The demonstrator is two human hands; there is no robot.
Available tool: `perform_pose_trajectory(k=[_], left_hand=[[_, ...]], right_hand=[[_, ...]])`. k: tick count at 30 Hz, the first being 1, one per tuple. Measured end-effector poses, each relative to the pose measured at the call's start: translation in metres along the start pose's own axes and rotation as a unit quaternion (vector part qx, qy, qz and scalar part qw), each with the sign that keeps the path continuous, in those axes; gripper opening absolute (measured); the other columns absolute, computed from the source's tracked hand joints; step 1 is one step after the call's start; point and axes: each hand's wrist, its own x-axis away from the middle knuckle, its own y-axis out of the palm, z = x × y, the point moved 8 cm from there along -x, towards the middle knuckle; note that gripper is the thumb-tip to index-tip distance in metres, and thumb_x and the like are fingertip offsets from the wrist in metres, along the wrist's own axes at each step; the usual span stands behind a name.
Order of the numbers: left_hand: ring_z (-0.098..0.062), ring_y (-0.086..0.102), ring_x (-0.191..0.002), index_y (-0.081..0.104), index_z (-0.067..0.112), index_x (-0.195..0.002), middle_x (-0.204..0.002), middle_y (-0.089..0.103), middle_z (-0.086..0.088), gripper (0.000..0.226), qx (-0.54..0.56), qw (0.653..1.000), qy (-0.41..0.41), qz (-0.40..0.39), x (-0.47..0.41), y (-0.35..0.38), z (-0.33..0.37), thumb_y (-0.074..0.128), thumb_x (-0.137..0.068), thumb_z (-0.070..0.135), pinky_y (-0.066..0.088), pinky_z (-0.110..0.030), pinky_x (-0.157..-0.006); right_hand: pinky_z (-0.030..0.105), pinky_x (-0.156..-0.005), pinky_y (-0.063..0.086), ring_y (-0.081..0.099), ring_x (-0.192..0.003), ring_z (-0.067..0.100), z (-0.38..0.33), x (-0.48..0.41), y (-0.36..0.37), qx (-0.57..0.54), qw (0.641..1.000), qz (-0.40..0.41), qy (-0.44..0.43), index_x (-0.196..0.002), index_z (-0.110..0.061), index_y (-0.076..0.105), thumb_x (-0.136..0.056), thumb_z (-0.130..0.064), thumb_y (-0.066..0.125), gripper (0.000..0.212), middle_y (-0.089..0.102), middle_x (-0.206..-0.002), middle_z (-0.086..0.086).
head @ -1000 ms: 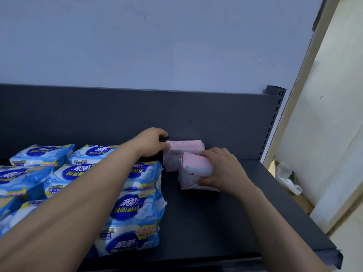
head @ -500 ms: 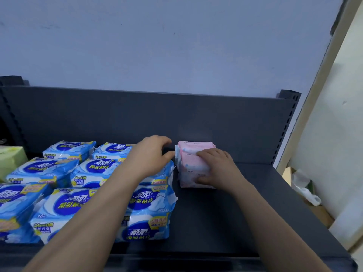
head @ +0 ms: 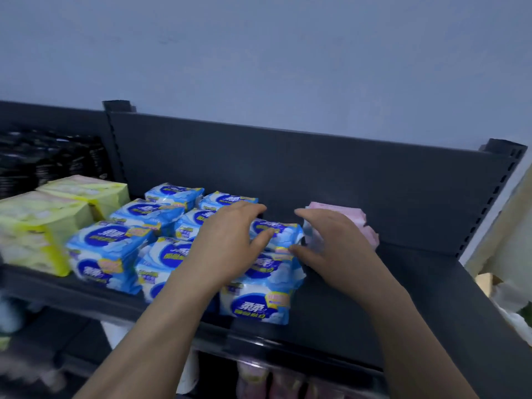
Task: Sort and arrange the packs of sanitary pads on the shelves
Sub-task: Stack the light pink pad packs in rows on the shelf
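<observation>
A dark grey shelf carries rows of blue packs across its middle. Yellow-green packs stand to their left and pink packs sit near its back panel at right. Blurred black packs, perhaps on a neighbouring bay, lie far left.

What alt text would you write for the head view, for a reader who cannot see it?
Two bare hands are at a dark shelf: the left hand rests open on blue packs, the right hand is spread before pink packs by the back panel. Yellow packs stand left of the blue ones, black packs further left.
</observation>
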Motion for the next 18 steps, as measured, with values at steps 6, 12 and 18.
perform_pose_trajectory(k=[6, 12, 18], left_hand=[[-0.020, 0.057, -0.118, 0.061, 0.020, -0.129, -0.127, 0.063, 0.001, 0.051, -0.013, 0.997, -0.058, 0.057, 0.056, -0.067, -0.059, 0.056, -0.087, 0.049, 0.044, -0.034, -0.097], [-0.021, 0.063, -0.106, 0.065, 0.020, -0.122, -0.119, 0.067, 0.001, 0.058, -0.042, 0.984, -0.156, 0.079, 0.148, -0.144, -0.148, 0.046, -0.080, 0.056, 0.049, -0.035, -0.090], [-0.016, 0.059, -0.108, 0.055, 0.026, -0.133, -0.128, 0.060, 0.008, 0.043, -0.110, 0.956, -0.261, 0.081, 0.264, -0.227, -0.246, 0.057, -0.093, 0.042, 0.045, -0.032, -0.091]], right_hand=[[0.037, -0.092, 0.045, 0.057, -0.105, 0.018, -0.089, -0.008, 0.024, -0.054, 0.995, 0.032, -0.084, -0.118, -0.010, 0.065, -0.077, -0.038, 0.065, 0.049, 0.069, -0.113, 0.003], [0.029, -0.094, 0.036, 0.060, -0.105, 0.024, -0.214, -0.017, 0.078, -0.110, 0.982, 0.012, -0.152, -0.119, -0.010, 0.066, -0.078, -0.049, 0.056, 0.057, 0.068, -0.114, 0.006], [0.032, -0.103, 0.035, 0.048, -0.123, 0.021, -0.367, -0.008, 0.144, -0.126, 0.965, -0.068, -0.220, -0.135, -0.023, 0.052, -0.087, -0.041, 0.067, 0.053, 0.057, -0.132, -0.003]])
